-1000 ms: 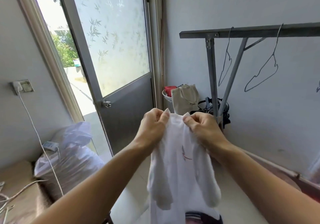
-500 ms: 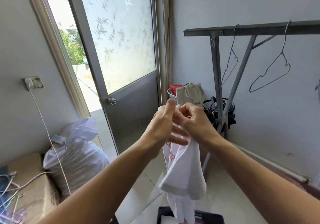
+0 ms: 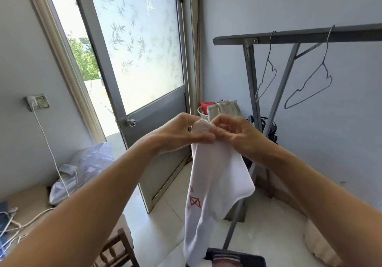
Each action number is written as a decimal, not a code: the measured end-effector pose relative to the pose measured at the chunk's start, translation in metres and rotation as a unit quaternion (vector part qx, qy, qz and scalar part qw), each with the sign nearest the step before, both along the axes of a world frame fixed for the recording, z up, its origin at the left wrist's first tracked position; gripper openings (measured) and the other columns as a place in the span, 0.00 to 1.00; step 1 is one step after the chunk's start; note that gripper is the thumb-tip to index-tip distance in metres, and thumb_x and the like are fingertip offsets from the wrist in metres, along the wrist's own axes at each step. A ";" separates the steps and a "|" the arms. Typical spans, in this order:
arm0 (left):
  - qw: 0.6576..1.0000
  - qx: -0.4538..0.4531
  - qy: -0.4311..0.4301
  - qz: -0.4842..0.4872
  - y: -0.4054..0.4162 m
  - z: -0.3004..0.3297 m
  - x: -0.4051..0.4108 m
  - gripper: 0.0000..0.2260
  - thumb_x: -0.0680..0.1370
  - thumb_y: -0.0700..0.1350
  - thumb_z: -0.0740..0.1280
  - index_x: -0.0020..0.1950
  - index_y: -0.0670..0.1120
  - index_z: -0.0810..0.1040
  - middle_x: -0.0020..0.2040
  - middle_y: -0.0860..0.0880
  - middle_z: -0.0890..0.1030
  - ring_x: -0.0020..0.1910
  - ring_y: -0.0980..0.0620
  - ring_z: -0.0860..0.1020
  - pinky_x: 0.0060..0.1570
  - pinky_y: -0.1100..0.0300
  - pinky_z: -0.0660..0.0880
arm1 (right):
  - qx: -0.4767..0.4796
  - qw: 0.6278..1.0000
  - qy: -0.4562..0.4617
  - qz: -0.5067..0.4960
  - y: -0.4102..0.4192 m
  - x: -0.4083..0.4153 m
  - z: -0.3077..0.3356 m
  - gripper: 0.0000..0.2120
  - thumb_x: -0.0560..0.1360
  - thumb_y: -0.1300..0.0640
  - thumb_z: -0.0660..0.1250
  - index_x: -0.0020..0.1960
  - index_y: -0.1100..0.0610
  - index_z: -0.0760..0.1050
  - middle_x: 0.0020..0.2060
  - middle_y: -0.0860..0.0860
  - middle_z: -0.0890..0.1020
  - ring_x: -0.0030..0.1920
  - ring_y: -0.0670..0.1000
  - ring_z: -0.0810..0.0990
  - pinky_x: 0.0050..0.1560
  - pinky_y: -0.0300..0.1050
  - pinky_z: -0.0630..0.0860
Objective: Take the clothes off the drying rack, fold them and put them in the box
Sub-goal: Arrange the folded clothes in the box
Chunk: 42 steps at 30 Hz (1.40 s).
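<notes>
Against the pale wall at right, the drying rack holds only bare hangers, while both hands, left hand and right hand, pinch the half-folded white garment mid-frame, boxing apparently still ahead.

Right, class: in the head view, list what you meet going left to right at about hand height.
Wall socket → door knob → left hand → white garment → right hand → drying rack → wire hanger.
</notes>
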<state>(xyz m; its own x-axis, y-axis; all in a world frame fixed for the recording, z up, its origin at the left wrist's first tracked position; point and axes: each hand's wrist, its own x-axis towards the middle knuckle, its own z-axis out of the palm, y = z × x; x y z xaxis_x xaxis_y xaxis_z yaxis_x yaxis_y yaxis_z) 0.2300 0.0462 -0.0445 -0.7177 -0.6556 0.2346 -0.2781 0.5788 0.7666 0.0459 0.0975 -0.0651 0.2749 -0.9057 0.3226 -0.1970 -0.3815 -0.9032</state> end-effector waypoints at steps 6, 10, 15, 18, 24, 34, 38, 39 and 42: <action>0.989 -0.039 0.117 0.077 0.005 0.000 -0.010 0.14 0.78 0.43 0.69 0.33 0.53 0.77 0.29 0.59 0.74 0.30 0.63 0.72 0.32 0.71 0.68 | 0.088 0.994 0.047 0.038 0.005 -0.037 -0.030 0.13 0.74 0.60 0.72 0.55 0.66 0.77 0.46 0.61 0.83 0.46 0.56 0.83 0.47 0.52 0.79; 0.984 -0.075 0.117 0.115 0.001 0.010 -0.001 0.12 0.78 0.43 0.70 0.35 0.48 0.76 0.28 0.59 0.73 0.29 0.62 0.70 0.30 0.69 0.68 | 0.128 0.991 0.024 0.012 0.013 -0.058 -0.046 0.10 0.74 0.54 0.71 0.50 0.59 0.81 0.45 0.56 0.86 0.44 0.54 0.85 0.42 0.44 0.80; 0.982 -0.118 0.014 0.144 -0.004 0.022 0.022 0.10 0.76 0.47 0.72 0.37 0.44 0.78 0.30 0.54 0.77 0.27 0.59 0.75 0.28 0.64 0.71 | 0.074 0.993 -0.077 -0.046 0.012 -0.077 -0.038 0.12 0.76 0.48 0.67 0.41 0.56 0.80 0.36 0.56 0.80 0.35 0.54 0.79 0.35 0.44 0.76; 0.983 -0.116 0.030 0.142 0.002 0.031 0.025 0.10 0.75 0.45 0.72 0.34 0.49 0.81 0.29 0.53 0.80 0.26 0.57 0.77 0.26 0.65 0.72 | 0.050 0.993 -0.078 -0.079 0.006 -0.078 -0.027 0.11 0.74 0.50 0.66 0.39 0.57 0.78 0.33 0.54 0.78 0.31 0.51 0.76 0.31 0.39 0.76; 0.993 -0.062 0.083 0.064 0.013 0.038 0.009 0.12 0.73 0.48 0.72 0.30 0.57 0.82 0.28 0.56 0.78 0.28 0.60 0.75 0.28 0.67 0.71 | 0.025 0.992 -0.001 -0.123 -0.022 -0.071 -0.016 0.11 0.76 0.52 0.68 0.36 0.54 0.81 0.31 0.48 0.80 0.30 0.46 0.78 0.30 0.38 0.75; 0.997 -0.045 0.056 0.025 0.013 0.039 -0.013 0.09 0.76 0.52 0.70 0.38 0.51 0.85 0.39 0.50 0.84 0.38 0.55 0.81 0.36 0.63 0.76 | 0.082 0.991 0.108 0.001 -0.063 -0.002 -0.038 0.06 0.76 0.63 0.67 0.45 0.53 0.80 0.39 0.48 0.85 0.41 0.47 0.82 0.41 0.42 0.79; 0.993 -0.051 0.066 0.086 0.011 0.041 -0.006 0.12 0.73 0.52 0.71 0.30 0.54 0.81 0.30 0.54 0.79 0.30 0.58 0.77 0.30 0.66 0.73 | 0.069 0.997 -0.007 -0.025 -0.044 0.003 -0.036 0.18 0.77 0.40 0.63 0.59 0.49 0.76 0.56 0.50 0.82 0.56 0.50 0.82 0.58 0.53 0.77; 0.991 -0.054 0.068 0.098 0.010 0.042 -0.003 0.12 0.74 0.52 0.71 0.30 0.55 0.82 0.30 0.55 0.79 0.30 0.59 0.77 0.30 0.67 0.73 | 0.091 0.995 -0.046 0.017 -0.035 0.001 -0.034 0.23 0.77 0.36 0.58 0.61 0.51 0.76 0.57 0.50 0.83 0.57 0.50 0.82 0.59 0.51 0.77; 0.990 -0.056 0.078 0.102 0.007 0.043 0.004 0.13 0.75 0.50 0.70 0.30 0.57 0.82 0.31 0.56 0.80 0.30 0.60 0.78 0.30 0.68 0.74 | 0.089 0.990 0.023 0.105 -0.010 0.001 -0.032 0.22 0.75 0.40 0.63 0.63 0.52 0.76 0.56 0.51 0.84 0.57 0.52 0.83 0.59 0.48 0.78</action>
<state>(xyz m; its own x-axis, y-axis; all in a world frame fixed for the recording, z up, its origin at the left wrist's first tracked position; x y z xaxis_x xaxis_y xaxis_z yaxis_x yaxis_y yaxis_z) 0.2337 0.0531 -0.0014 -0.5223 -0.7467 0.4119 -0.2806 0.6066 0.7438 0.0467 0.0872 -0.0969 0.4748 -0.8679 0.1462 -0.1724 -0.2546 -0.9515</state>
